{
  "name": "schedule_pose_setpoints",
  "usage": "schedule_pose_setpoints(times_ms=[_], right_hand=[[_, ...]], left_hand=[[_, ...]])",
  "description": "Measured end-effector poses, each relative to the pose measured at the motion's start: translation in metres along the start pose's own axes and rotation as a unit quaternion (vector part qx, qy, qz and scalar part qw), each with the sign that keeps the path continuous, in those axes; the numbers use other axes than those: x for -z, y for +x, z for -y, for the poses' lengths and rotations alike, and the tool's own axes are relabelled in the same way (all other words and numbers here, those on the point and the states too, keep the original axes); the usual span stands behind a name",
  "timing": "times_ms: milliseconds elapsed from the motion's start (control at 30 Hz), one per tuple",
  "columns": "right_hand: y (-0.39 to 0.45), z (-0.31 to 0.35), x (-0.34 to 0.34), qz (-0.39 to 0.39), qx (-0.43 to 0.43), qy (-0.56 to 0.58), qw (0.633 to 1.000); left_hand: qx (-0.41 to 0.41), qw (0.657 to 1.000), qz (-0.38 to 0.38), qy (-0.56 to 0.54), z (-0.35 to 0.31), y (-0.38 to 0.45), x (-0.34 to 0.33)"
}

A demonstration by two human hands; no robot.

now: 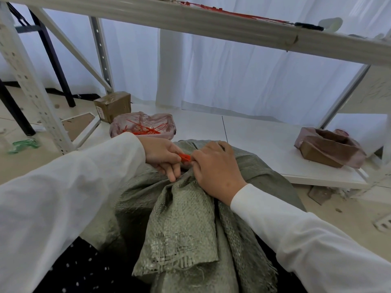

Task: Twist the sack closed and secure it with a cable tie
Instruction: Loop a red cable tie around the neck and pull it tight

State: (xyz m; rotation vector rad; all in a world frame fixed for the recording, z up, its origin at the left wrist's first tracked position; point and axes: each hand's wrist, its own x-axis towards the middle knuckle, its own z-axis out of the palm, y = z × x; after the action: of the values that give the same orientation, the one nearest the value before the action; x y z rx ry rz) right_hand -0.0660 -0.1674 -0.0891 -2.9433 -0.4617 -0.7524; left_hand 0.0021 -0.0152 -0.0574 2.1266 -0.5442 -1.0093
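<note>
A grey-green woven sack (186,218) lies in front of me, its gathered neck bunched under my hands and its loose mouth flopping toward me. A red cable tie (185,157) runs between my two hands at the neck. My left hand (163,156) pinches the tie's left part. My right hand (215,168) closes over the sack's neck and the tie's other end; how the tie wraps the neck is hidden.
A pink plastic bag (169,131) with several red cable ties (146,130) sits on the low white shelf (264,140). A brown taped box (113,105) stands behind it. A cardboard box in pink plastic (330,149) lies right. A shelf beam (190,20) crosses overhead.
</note>
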Motion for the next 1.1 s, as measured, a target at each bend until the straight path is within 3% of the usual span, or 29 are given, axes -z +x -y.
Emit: schedule_pose_setpoints(times_ms=[567,900,1100], right_hand=[[0.005,-0.002,-0.013,-0.049,0.034,-0.04,0.997],[0.006,-0.001,-0.006,0.023,0.008,-0.022,0.999],[0.008,0.001,0.002,0.084,0.0,-0.003,0.996]], left_hand=[[-0.025,0.988,-0.057,0.138,-0.004,-0.007,-0.005],[-0.068,0.975,-0.08,0.195,-0.006,-0.011,-0.009],[-0.075,0.944,-0.132,0.294,-0.009,-0.013,-0.014]])
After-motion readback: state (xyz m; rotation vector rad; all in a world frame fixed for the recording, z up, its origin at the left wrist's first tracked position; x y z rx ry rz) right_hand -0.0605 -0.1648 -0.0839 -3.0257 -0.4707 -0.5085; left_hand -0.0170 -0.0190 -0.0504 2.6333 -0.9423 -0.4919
